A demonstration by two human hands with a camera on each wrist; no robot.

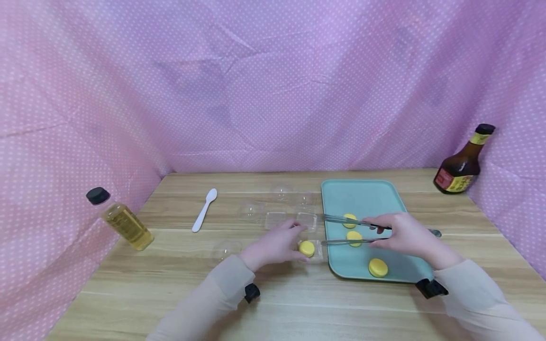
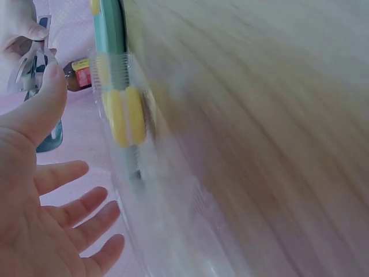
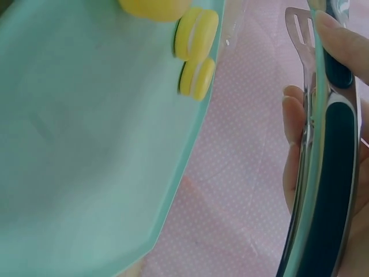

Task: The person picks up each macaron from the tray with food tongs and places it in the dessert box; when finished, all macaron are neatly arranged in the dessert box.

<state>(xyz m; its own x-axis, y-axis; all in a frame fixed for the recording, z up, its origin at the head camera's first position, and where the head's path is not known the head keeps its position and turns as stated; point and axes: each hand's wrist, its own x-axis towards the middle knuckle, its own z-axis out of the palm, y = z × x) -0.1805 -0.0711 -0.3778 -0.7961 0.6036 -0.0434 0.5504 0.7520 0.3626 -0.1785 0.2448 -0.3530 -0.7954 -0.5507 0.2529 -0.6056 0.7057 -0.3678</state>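
Note:
In the head view my right hand (image 1: 405,237) grips metal tongs (image 1: 334,218) over the green tray (image 1: 362,196), their arms spread apart. In the right wrist view the thumb and fingers lie along the dark tong handle (image 3: 337,184). Two yellow macarons, a far one (image 1: 350,223) and a middle one (image 1: 353,235), lie beneath the tong arms, and a near one (image 1: 377,268) lies toward the front. My left hand (image 1: 275,244) has its fingers spread beside a clear plastic box (image 1: 317,253), where another yellow macaron (image 1: 306,248) sits. Nothing is held in that hand.
More clear domed plastic pieces (image 1: 251,210) stand behind and left of the left hand. A white spoon (image 1: 204,210) lies farther left. An oil bottle (image 1: 128,226) stands at the left edge, and a brown sauce bottle (image 1: 460,168) at the back right.

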